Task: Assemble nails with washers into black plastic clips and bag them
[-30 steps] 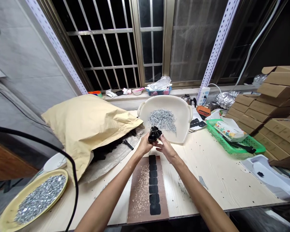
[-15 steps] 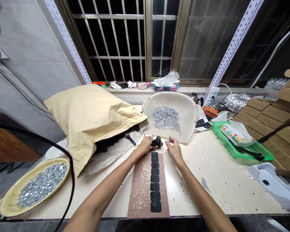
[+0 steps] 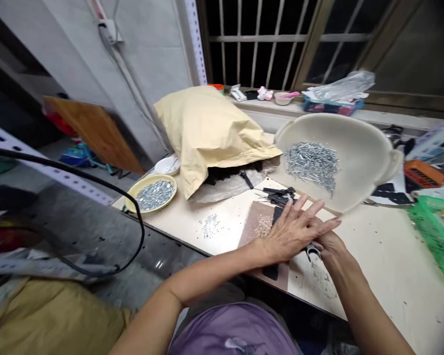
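Note:
My left hand lies flat with its fingers spread over the brown board and covers most of the row of black pads; one pad shows near the table edge. My right hand sits just right of it, partly under the left fingers, curled round a small dark and shiny piece that I cannot name. A loose bunch of black plastic parts lies on the table just beyond the board.
A cream tray holding a heap of screws leans behind the hands. At left are a yellow paper sack, a yellow plate of silver bits and a black cable. A green basket stands at right.
The view has swung left and down. The black bunch has left my hands and lies on the table. My left hand has come down flat on the board, and my right hand has drawn in beside it.

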A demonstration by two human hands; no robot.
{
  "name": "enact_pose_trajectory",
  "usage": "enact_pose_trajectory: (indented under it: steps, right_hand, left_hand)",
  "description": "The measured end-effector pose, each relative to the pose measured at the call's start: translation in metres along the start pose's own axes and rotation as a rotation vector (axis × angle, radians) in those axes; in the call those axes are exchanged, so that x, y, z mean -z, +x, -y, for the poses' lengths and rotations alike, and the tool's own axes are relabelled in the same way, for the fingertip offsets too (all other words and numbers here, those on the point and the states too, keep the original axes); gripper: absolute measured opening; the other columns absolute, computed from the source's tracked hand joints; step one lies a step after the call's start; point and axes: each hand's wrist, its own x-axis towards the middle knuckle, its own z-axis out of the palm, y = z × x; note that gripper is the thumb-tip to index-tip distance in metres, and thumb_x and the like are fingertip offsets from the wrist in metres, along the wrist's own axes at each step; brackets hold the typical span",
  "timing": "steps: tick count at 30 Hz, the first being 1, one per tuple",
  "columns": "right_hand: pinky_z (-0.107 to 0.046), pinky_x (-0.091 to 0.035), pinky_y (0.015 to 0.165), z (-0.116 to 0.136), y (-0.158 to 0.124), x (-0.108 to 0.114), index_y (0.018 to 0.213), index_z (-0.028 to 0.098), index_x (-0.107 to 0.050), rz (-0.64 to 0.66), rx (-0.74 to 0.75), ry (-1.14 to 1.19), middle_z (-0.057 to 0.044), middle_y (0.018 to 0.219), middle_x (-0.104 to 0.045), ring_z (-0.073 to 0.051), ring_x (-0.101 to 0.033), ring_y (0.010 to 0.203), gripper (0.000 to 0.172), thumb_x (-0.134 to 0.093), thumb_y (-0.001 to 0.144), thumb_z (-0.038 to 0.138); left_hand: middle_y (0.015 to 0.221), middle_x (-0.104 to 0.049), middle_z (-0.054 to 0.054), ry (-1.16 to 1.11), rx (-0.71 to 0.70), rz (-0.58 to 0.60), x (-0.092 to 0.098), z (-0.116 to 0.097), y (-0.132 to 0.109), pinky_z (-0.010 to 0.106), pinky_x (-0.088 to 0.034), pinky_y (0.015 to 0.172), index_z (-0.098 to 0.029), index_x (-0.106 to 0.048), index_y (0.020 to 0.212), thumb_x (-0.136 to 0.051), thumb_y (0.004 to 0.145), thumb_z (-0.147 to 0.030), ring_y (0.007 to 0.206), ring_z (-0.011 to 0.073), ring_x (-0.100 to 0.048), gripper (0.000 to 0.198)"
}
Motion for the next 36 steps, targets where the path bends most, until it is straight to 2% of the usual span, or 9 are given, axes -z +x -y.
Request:
enact_pose_trajectory:
  steps: [2,4,7,10,15,21,30,33,36]
  right_hand:
    - [-0.033,-0.055,0.062,0.001,-0.01,0.005,0.096,0.025,-0.064,0.036,-0.034,0.077,-0.003,0.089,-0.065,-0.017,-0.061,0.074,0.028,-0.062,0.077,0.045]
    - [-0.03,-0.054,0.057,0.001,-0.02,0.012,0.093,0.022,-0.065,-0.012,-0.037,0.116,-0.004,0.087,-0.065,-0.014,-0.06,0.063,0.03,-0.066,0.073,0.045]
    - [-0.025,-0.051,0.051,-0.005,-0.032,0.017,0.093,0.021,-0.066,-0.177,0.054,0.009,-0.004,0.086,-0.066,-0.01,-0.056,0.056,0.032,-0.07,0.069,0.043]
    - [-0.027,-0.052,0.06,-0.015,-0.044,0.01,0.096,0.022,-0.068,-0.273,0.194,-0.241,-0.004,0.094,-0.067,-0.012,-0.058,0.065,0.03,-0.068,0.073,0.042]
    - [-0.035,-0.051,0.078,-0.027,-0.056,-0.014,0.107,0.024,-0.066,-0.302,0.326,-0.476,-0.005,0.102,-0.067,-0.018,-0.063,0.085,0.033,-0.06,0.08,0.042]
    - [-0.036,-0.049,0.083,-0.031,-0.058,-0.036,0.107,0.023,-0.066,-0.256,0.413,-0.567,-0.004,0.104,-0.068,-0.02,-0.063,0.091,0.033,-0.058,0.081,0.042]
    - [-0.033,-0.049,0.081,-0.033,-0.059,-0.06,0.101,0.024,-0.067,-0.126,0.586,-0.671,-0.005,0.097,-0.066,-0.018,-0.062,0.089,0.024,-0.054,0.086,0.035]
    - [-0.034,-0.048,0.08,-0.03,-0.059,-0.073,0.103,0.024,-0.065,-0.099,0.666,-0.693,-0.005,0.094,-0.063,-0.019,-0.06,0.088,0.022,-0.051,0.088,0.03]
    - [-0.034,-0.049,0.078,-0.024,-0.059,-0.091,0.103,0.024,-0.064,-0.066,0.728,-0.671,-0.005,0.092,-0.063,-0.018,-0.06,0.087,0.021,-0.049,0.089,0.027]
  left_hand:
    - [0.152,-0.017,0.009,-0.014,0.077,0.009,0.006,0.004,-0.03,0.053,-0.021,0.109,-0.028,-0.03,0.141,-0.046,0.086,-0.011,0.14,0.0309,-0.002,0.059]
    - [0.149,-0.025,0.01,-0.029,0.16,0.003,0.014,0.02,-0.065,0.055,-0.023,0.108,-0.026,-0.035,0.139,-0.05,0.085,-0.014,0.14,0.0314,-0.007,0.057]
    - [0.132,-0.048,0.012,0.027,0.399,-0.074,0.032,0.059,-0.121,0.054,-0.033,0.101,-0.021,-0.053,0.124,-0.049,0.087,-0.018,0.13,0.0311,-0.03,0.038]
    - [0.107,-0.06,0.01,0.088,0.609,-0.086,0.052,0.099,-0.169,0.044,-0.045,0.087,-0.021,-0.063,0.111,-0.047,0.088,-0.018,0.106,0.0266,-0.048,0.029]
    - [0.091,-0.061,0.01,0.144,0.715,-0.034,0.072,0.135,-0.221,0.037,-0.045,0.078,-0.019,-0.068,0.104,-0.046,0.089,-0.023,0.088,0.0229,-0.049,0.027]
    - [0.088,-0.058,0.008,0.116,0.663,0.059,0.063,0.143,-0.231,0.03,-0.043,0.074,-0.02,-0.067,0.106,-0.046,0.09,-0.028,0.087,0.02,-0.05,0.028]
    - [0.084,-0.057,0.007,0.168,0.579,0.162,0.062,0.147,-0.226,0.03,-0.042,0.072,-0.02,-0.066,0.092,-0.041,0.09,-0.017,0.084,0.02,-0.05,0.025]
    - [0.084,-0.058,0.007,0.054,0.643,0.063,0.062,0.145,-0.224,0.032,-0.042,0.077,-0.018,-0.065,0.086,-0.045,0.088,-0.02,0.086,0.0204,-0.052,0.02]
    - [0.083,-0.06,0.006,-0.346,0.834,-0.208,0.06,0.133,-0.213,0.029,-0.045,0.073,-0.017,-0.065,0.085,-0.054,0.084,-0.03,0.081,0.018,-0.055,0.016]
